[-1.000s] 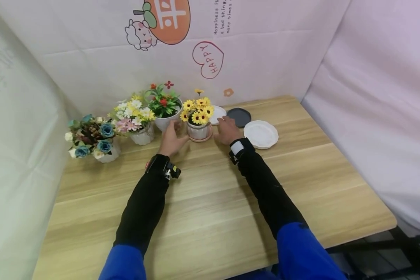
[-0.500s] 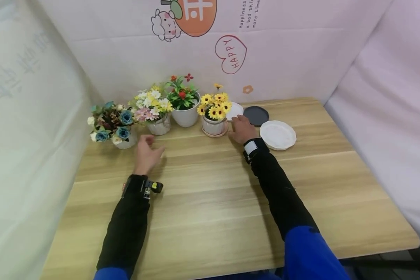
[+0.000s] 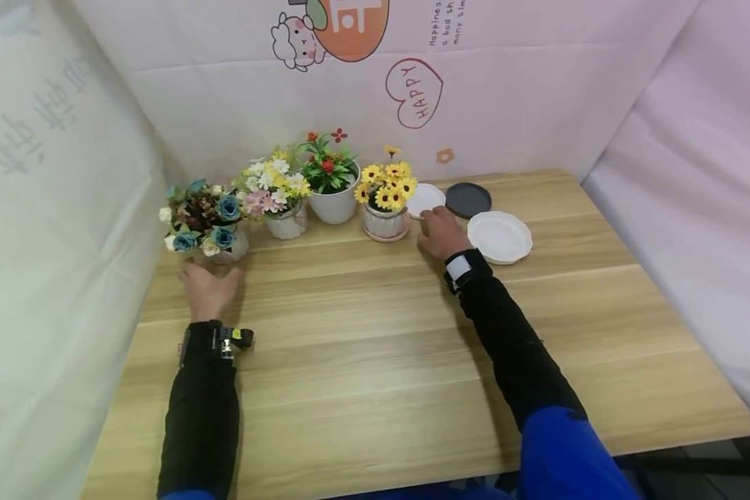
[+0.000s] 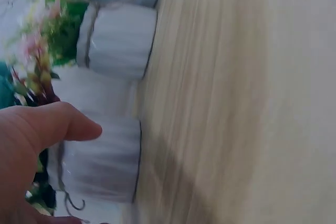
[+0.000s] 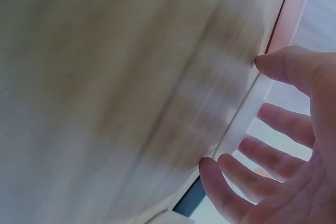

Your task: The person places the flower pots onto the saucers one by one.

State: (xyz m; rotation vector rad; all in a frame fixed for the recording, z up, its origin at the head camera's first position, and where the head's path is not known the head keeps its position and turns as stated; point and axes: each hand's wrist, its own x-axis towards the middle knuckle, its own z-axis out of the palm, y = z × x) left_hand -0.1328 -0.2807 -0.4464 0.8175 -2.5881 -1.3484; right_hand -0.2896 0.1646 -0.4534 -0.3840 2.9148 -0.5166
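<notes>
My left hand (image 3: 209,292) reaches to the pot of blue and cream roses (image 3: 203,219) at the far left. In the left wrist view its thumb (image 4: 68,124) lies over the side of the white rose pot (image 4: 102,163), fingers spread apart; whether they touch it cannot be told. My right hand (image 3: 444,234) holds the round white saucer (image 3: 426,198) at its near rim, thumb and fingers curved across its edge, as the right wrist view shows. Left of that saucer, the yellow sunflower pot (image 3: 384,222) stands on a pink saucer (image 3: 403,235).
A daisy pot (image 3: 287,223) and a red-flowered pot (image 3: 334,206) stand between roses and sunflowers. A black saucer (image 3: 469,200) touches or nearly touches the white one. A scalloped white saucer (image 3: 500,237) lies beside my right wrist. A printed cloth (image 3: 525,111) hangs behind the table.
My left hand has left the sunflower pot and moved left to the rose pot. My right hand has shifted slightly right; the white and black saucers have slid a little right too.
</notes>
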